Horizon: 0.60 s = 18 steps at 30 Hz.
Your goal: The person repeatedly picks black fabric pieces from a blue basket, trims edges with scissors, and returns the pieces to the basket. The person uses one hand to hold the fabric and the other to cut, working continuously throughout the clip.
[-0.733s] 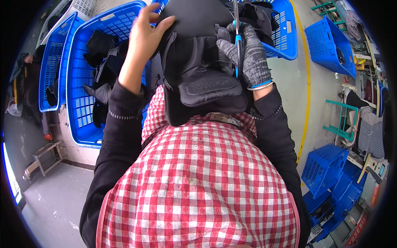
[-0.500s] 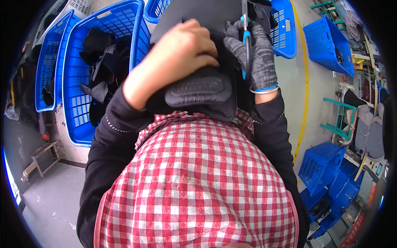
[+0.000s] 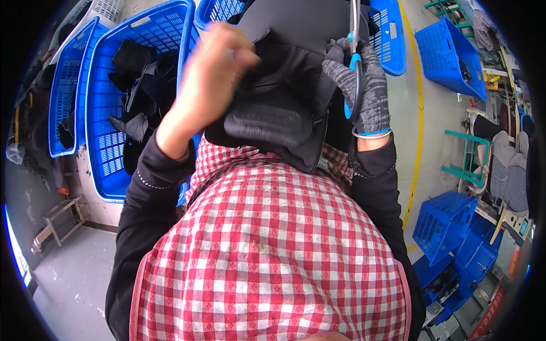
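Observation:
A black padded sewn piece [image 3: 315, 68] lies across my lap, with a raised, ribbed oval pad [image 3: 267, 124] on its near end. My left hand [image 3: 219, 74] is bare and hovers at its left edge; motion blurs the curled fingers, so I cannot tell if they hold any fabric. On the right, my right hand [image 3: 369, 85] wears a grey knitted glove with a blue cuff and grips a pair of scissors [image 3: 356, 59] with black and blue handles. Their blades point away from me, over the right side of the black piece.
Blue plastic crates stand around me: a large crate [image 3: 105, 153] with black pieces at left, another crate [image 3: 389, 54] beyond my right hand. Further right, past a yellow floor line [image 3: 421, 125], are a blue crate [image 3: 449, 57] and a green metal frame [image 3: 466, 156].
My left hand has moved left, off the middle of the black piece. My right hand has shifted slightly right and nearer to me with the scissors.

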{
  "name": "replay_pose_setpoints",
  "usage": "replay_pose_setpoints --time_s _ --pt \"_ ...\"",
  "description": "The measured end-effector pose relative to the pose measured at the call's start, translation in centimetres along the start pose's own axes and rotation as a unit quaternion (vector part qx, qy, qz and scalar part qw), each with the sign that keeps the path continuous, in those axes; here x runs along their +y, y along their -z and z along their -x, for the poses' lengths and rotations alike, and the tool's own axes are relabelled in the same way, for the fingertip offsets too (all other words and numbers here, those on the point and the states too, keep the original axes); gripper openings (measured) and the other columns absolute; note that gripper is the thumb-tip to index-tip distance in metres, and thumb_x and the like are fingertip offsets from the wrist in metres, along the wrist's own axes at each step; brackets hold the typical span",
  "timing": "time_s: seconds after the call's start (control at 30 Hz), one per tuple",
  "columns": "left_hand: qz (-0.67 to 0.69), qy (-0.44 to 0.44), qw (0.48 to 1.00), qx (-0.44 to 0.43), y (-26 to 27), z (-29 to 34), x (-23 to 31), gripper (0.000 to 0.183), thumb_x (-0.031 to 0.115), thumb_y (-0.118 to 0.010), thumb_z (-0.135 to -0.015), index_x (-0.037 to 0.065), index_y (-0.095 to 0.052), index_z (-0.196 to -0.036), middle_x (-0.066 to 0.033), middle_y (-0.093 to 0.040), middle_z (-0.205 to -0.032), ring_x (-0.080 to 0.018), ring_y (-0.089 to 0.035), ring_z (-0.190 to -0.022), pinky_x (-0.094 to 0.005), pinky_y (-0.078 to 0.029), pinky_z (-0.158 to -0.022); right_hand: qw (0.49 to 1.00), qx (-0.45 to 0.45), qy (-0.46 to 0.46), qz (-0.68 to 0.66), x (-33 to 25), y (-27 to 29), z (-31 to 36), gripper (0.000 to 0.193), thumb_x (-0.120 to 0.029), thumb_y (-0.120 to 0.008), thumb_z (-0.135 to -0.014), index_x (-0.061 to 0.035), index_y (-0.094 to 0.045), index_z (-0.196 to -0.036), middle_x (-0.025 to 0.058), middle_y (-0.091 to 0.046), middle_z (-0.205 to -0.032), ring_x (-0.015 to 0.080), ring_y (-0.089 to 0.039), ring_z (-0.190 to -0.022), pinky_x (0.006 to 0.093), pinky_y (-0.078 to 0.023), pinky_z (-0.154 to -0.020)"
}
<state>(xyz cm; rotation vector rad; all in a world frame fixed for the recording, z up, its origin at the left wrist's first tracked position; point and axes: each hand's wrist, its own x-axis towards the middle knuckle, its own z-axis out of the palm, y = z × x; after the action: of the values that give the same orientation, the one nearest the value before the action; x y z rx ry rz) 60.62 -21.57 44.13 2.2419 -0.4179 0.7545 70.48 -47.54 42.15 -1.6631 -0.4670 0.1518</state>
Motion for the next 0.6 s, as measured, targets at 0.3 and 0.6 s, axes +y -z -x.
replay_pose_setpoints --time_s 0.3,0.6 --pt "0.107 0.021 0.982 -0.154 0.6 -1.7 2.2 0.019 -0.005 -0.070 -0.088 0.001 -0.073 -0.106 -0.0105 -0.071 -0.104 -0.0233 -0.071 -0.093 -0.0309 -0.056 -0.081 0.965 0.037 0.072 0.250 -0.8 0.2 0.2 0.049 -0.003 -0.083 -0.083 -0.0013 -0.063 -0.128 0.0091 -0.071 -0.114 0.0205 -0.068 -0.105 0.0339 -0.056 -0.094" --pt "-0.022 -0.088 0.957 -0.277 -4.9 -0.6 -1.8 0.022 -0.001 -0.062 -0.081 0.007 -0.066 -0.101 -0.0107 -0.062 -0.103 -0.0321 -0.070 -0.088 -0.0412 -0.058 -0.072 0.946 0.037 0.069 0.315 1.1 -0.3 1.3 0.056 -0.025 -0.085 -0.083 -0.0047 -0.062 -0.129 0.0139 -0.073 -0.111 0.0305 -0.071 -0.103 0.0395 -0.057 -0.090"
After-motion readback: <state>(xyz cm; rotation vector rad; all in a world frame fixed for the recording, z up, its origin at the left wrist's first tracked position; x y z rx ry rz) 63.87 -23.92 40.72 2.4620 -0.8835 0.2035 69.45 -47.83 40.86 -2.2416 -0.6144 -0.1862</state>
